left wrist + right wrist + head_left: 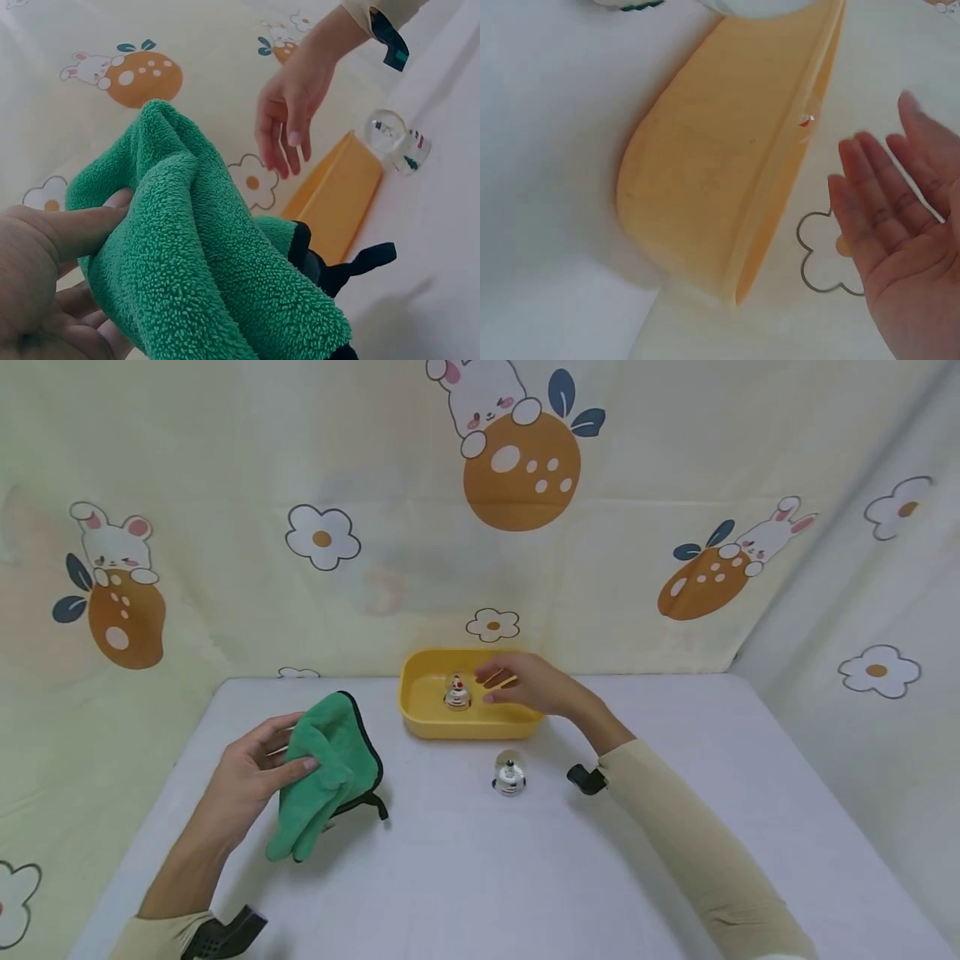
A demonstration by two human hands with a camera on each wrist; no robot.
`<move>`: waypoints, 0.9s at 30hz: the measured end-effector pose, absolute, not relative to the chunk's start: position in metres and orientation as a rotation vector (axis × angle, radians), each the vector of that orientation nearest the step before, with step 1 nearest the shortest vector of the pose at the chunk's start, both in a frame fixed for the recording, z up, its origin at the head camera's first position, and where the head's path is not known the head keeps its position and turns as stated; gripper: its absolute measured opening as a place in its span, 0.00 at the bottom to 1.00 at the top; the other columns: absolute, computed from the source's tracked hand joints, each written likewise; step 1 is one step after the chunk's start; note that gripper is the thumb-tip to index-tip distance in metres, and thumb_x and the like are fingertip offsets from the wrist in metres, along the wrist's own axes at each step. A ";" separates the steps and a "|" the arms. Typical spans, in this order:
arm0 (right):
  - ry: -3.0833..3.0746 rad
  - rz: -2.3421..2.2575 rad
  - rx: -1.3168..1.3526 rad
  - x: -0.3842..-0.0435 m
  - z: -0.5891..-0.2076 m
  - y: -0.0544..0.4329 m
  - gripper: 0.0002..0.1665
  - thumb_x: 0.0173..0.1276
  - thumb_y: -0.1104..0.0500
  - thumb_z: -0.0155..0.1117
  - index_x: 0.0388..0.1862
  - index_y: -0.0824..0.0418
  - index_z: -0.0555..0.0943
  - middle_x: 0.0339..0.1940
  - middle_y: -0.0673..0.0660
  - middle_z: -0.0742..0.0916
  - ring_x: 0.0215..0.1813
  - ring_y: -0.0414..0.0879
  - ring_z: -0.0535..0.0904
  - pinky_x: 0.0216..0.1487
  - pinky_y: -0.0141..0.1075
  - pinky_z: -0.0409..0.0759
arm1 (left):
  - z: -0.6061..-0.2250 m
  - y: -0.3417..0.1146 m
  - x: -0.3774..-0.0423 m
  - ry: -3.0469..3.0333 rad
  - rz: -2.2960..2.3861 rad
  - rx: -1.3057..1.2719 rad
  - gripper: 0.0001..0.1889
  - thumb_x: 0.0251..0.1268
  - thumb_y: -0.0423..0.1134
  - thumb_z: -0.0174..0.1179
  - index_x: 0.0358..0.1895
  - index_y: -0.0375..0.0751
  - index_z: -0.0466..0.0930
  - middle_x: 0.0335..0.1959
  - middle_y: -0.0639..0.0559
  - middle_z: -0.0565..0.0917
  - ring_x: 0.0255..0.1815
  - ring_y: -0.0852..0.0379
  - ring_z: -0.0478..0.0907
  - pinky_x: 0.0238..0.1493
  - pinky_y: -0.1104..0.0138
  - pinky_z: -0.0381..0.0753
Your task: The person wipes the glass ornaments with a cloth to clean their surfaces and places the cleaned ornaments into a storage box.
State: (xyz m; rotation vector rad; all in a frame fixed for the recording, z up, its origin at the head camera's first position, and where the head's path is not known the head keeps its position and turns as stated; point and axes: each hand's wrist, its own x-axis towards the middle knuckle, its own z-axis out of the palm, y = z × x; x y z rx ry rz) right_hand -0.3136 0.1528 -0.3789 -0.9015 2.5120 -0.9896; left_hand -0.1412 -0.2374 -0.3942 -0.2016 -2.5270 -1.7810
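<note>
A green towel (330, 764) with black edging and a black loop hangs bunched in my left hand (251, 772), pinched between thumb and fingers above the table's left side. My right hand (531, 683) hovers over the right part of a yellow tray (472, 732), its fingers relaxed and holding nothing. Inside the tray, left of those fingers, stands a small snow globe (457, 695) with a red-and-white figure. A second small snow globe (510, 777), clear with a silvery base, stands on the table just in front of the tray. The right wrist view shows the right palm (922, 255) apart from the tray wall.
The table (480, 877) has a white cover. Behind it hangs a cream curtain (247, 602) printed with rabbits, oranges and flowers, close to the tray's back. A pale curtain (840, 602) borders the right side. A black wrist camera (225, 935) sits by the left sleeve.
</note>
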 end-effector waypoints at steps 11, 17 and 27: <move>2.437 -0.991 -0.939 -0.276 -0.381 0.174 0.24 0.69 0.54 0.72 0.62 0.59 0.81 0.57 0.57 0.87 0.59 0.48 0.82 0.62 0.45 0.82 | -0.390 -0.219 -0.150 -2.501 -1.842 -0.230 0.30 0.66 0.38 0.70 0.70 0.42 0.72 0.62 0.42 0.80 0.53 0.61 0.83 0.49 0.70 0.85; 2.408 -1.025 -0.925 -0.263 -0.391 0.183 0.25 0.68 0.57 0.73 0.62 0.59 0.81 0.58 0.58 0.86 0.61 0.54 0.81 0.64 0.49 0.80 | -0.389 -0.207 -0.155 -2.511 -1.855 -0.248 0.30 0.66 0.39 0.70 0.71 0.44 0.72 0.63 0.41 0.79 0.55 0.55 0.83 0.51 0.70 0.85; 2.387 -1.028 -0.903 -0.242 -0.410 0.193 0.30 0.64 0.55 0.76 0.64 0.56 0.79 0.59 0.50 0.86 0.62 0.50 0.81 0.66 0.50 0.79 | -0.388 -0.188 -0.160 -2.488 -1.936 -0.304 0.29 0.66 0.37 0.69 0.70 0.45 0.72 0.64 0.41 0.79 0.58 0.42 0.81 0.53 0.69 0.84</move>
